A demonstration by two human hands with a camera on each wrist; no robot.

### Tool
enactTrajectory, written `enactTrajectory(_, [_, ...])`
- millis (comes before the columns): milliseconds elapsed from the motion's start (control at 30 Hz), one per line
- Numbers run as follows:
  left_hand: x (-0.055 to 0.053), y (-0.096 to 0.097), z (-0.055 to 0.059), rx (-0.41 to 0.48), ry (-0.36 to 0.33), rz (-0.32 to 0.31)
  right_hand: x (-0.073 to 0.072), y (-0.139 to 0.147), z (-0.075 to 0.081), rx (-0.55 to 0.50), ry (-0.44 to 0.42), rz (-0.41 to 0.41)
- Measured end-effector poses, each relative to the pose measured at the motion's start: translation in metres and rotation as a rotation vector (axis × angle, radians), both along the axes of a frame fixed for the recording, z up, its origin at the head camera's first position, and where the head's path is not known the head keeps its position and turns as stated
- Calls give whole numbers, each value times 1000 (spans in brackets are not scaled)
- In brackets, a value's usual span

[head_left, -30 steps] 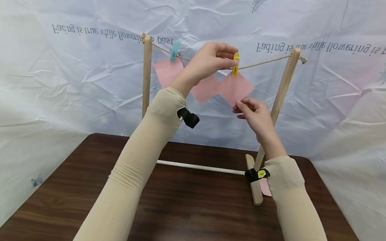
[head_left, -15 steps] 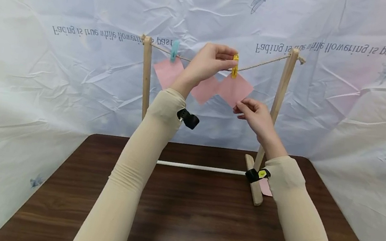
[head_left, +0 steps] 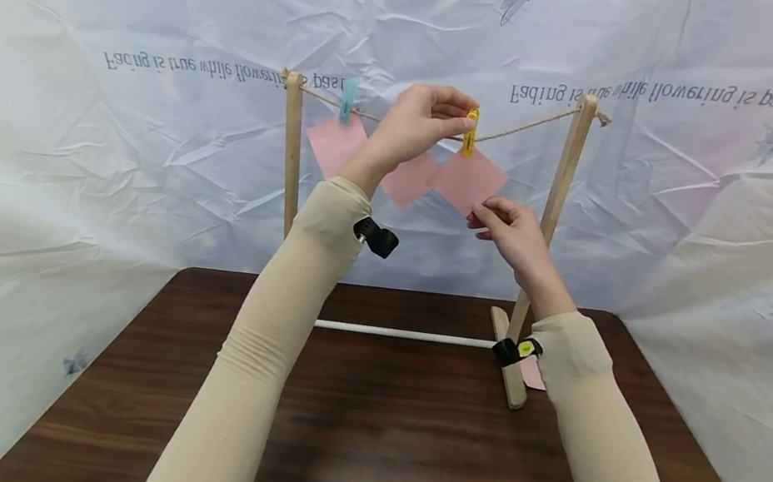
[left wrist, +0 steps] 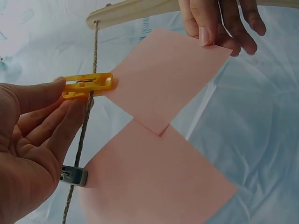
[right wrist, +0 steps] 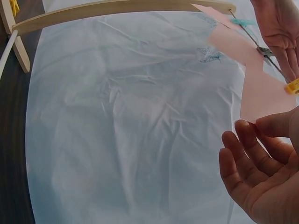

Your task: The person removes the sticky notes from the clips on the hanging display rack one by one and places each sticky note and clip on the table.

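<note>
My left hand (head_left: 416, 123) pinches a yellow clothespin (head_left: 470, 132) between thumb and fingers. In the left wrist view the clothespin (left wrist: 88, 85) sits across the rope (left wrist: 96, 51), its tip at a corner of a pink paper square (left wrist: 163, 77). The lower corner of that square (head_left: 470, 183) is pinched by the thumb and forefinger of my right hand (head_left: 513, 231). Farther left on the rope hang two more pink squares. A light blue clothespin (head_left: 347, 102) holds the leftmost square (head_left: 335, 147). The middle square (left wrist: 154, 172) hangs from a dark grey clothespin (left wrist: 74, 176).
Wooden posts (head_left: 562, 185) carry the rope at both ends, joined low by a white rod (head_left: 409, 335). Another pink paper (head_left: 532, 374) lies by the right foot on the brown table (head_left: 362, 439). In the right wrist view, something yellow (right wrist: 15, 7) shows by the left post.
Both hands keep their holds and have barely moved. The yellow clothespin stays at the top of the right square; the view has shifted very slightly.
</note>
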State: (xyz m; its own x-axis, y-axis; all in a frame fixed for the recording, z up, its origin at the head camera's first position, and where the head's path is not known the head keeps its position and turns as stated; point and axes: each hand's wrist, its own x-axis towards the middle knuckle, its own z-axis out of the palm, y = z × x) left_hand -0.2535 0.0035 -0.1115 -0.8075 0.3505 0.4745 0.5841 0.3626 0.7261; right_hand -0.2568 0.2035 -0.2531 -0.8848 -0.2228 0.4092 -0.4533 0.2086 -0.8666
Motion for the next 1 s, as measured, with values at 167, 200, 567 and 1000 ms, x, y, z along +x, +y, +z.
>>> enactTrajectory(167, [0, 1, 1, 18, 56, 24, 0, 1, -1, 3, -3, 0])
enactTrajectory(200, [0, 1, 2, 22, 71, 29, 0, 1, -1, 1, -3, 1])
enactTrajectory(567, [4, 4, 5, 115, 280, 78, 2, 5, -7, -9, -5, 16])
enactTrajectory(1000, [18, 5, 14, 190, 378, 79, 3, 9, -11, 5, -3, 16])
